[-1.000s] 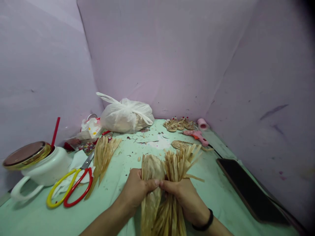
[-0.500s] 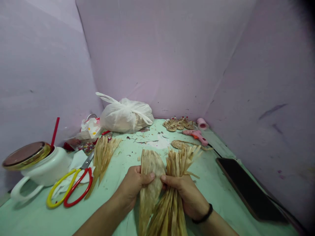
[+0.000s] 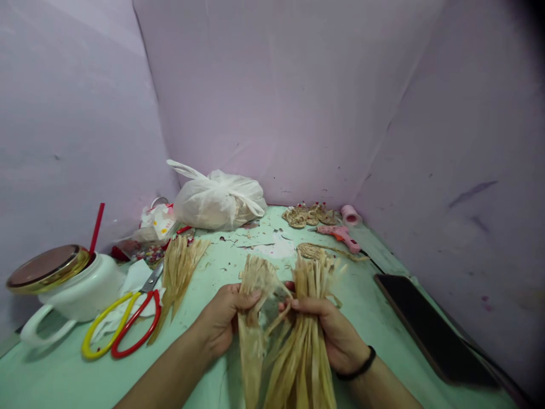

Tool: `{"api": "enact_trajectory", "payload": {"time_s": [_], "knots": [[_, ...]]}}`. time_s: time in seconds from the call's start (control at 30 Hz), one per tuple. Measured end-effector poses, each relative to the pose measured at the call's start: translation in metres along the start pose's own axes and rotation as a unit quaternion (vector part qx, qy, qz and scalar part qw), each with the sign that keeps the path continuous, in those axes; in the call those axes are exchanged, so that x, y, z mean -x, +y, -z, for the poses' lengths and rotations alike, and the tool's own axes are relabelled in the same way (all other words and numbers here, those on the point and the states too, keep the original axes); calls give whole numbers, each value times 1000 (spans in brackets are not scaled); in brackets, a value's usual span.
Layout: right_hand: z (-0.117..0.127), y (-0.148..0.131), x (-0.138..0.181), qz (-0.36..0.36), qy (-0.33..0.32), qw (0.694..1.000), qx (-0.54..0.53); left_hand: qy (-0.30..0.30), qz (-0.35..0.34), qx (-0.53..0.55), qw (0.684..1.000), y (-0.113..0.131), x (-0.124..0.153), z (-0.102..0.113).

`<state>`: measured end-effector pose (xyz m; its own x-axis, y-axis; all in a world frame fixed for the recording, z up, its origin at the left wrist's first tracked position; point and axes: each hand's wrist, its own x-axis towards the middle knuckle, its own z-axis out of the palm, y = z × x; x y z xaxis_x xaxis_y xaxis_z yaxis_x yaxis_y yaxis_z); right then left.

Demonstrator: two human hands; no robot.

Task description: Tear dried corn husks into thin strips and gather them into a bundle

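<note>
My left hand [image 3: 223,318] is closed on a wide dried husk leaf [image 3: 254,318], gripping it near its upper part. My right hand [image 3: 330,332], with a black band on the wrist, is closed round a bundle of narrow dried husk strips [image 3: 309,341]. The leaf is split partway, and a thin strip runs from it across to my right fingers. Both hands hover just above the green table [image 3: 204,284], near its front middle.
A second pile of husk strips [image 3: 179,272] lies to the left beside red-and-yellow scissors [image 3: 123,321] and a white lidded jug [image 3: 63,284]. A white plastic bag [image 3: 219,199], woven pieces [image 3: 309,216], a pink glue gun [image 3: 340,234], a pink tape roll [image 3: 351,215] and a dark phone [image 3: 430,326] lie around.
My hands have drawn apart and lifted slightly. The wide leaf, whole a second ago, has torn lengthwise, and a thin strip has peeled off toward my right hand.
</note>
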<state>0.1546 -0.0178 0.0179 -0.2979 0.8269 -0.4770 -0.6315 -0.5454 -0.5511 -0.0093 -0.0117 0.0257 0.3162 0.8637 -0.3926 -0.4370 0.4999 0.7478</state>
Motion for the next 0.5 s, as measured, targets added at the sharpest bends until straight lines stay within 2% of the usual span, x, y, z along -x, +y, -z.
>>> {"api": "enact_trajectory", "payload": {"time_s": [0.1, 0.23, 0.37, 0.5], "knots": [[3, -13, 1, -18, -14, 999, -41, 59, 2, 1, 998, 6, -2, 6], [11, -33, 5, 7, -44, 998, -36, 121, -21, 7, 992, 14, -4, 16], [21, -54, 13, 20, -73, 997, -18, 113, -14, -14, 993, 26, -5, 28], [28, -69, 21, 45, -135, 990, -8, 129, -18, -51, 990, 36, -7, 37]]}}
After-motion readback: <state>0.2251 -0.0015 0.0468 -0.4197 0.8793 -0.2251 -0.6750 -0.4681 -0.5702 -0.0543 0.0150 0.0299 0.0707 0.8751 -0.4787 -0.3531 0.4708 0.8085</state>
